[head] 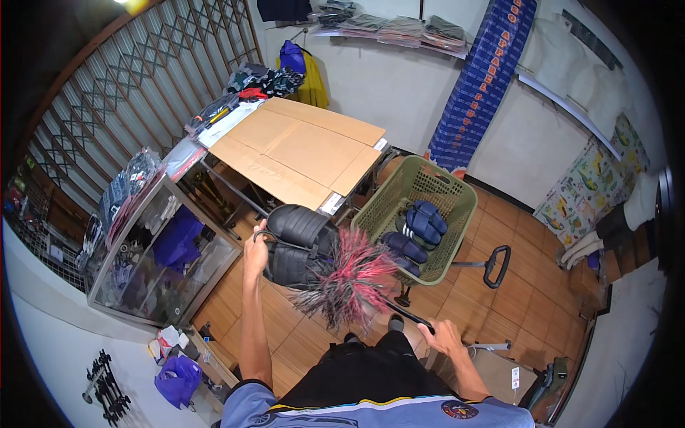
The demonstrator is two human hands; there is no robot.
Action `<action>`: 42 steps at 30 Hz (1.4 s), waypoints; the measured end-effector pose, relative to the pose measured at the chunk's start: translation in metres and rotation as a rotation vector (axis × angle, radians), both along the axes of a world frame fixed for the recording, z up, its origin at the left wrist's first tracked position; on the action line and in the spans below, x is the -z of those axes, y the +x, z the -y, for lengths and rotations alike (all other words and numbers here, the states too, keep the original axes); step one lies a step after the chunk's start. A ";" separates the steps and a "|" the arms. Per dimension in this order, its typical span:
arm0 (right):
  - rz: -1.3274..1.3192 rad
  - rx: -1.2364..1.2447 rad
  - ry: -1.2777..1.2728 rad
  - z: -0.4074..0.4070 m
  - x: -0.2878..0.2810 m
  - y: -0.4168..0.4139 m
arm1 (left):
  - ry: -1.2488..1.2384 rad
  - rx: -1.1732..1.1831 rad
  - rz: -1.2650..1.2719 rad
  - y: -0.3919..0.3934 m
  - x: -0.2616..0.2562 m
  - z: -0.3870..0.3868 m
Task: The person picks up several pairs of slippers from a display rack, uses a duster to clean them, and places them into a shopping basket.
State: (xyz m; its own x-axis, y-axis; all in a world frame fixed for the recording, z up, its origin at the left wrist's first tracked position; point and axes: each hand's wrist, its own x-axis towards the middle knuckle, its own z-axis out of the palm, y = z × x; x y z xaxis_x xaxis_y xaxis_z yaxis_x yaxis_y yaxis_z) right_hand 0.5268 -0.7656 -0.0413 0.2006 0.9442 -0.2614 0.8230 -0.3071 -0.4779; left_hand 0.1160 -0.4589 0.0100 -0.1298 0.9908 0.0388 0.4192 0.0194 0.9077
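My left hand [256,254] is closed on a dark hook at the left end of a pair of black sandals [297,232], which hang in front of me. In my right hand [443,337] is the black handle of a duster [356,275] with red and dark grey bristles. The bristles overlap the right side of the sandals; whether they touch cannot be told. Just beyond, to the right, a green plastic basket [364,211] holds dark blue slippers [425,222], some with white stripes.
Flattened cardboard [299,150] covers a table ahead. A glass display case [160,257] stands at left, with packed clothes on top. A black loop handle [497,266] sticks out right of the basket. A cardboard box [497,372] is near my right arm.
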 end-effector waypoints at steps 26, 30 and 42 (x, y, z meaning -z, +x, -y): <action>-0.155 -0.207 0.041 -0.085 0.000 -0.043 | -0.056 0.234 -0.102 0.051 0.000 0.033; -0.114 -0.235 0.029 -0.099 0.002 -0.058 | -0.104 0.242 -0.146 0.057 -0.002 0.025; -0.066 -0.128 -0.028 -0.058 0.002 0.011 | -0.023 0.170 -0.037 0.010 -0.021 0.011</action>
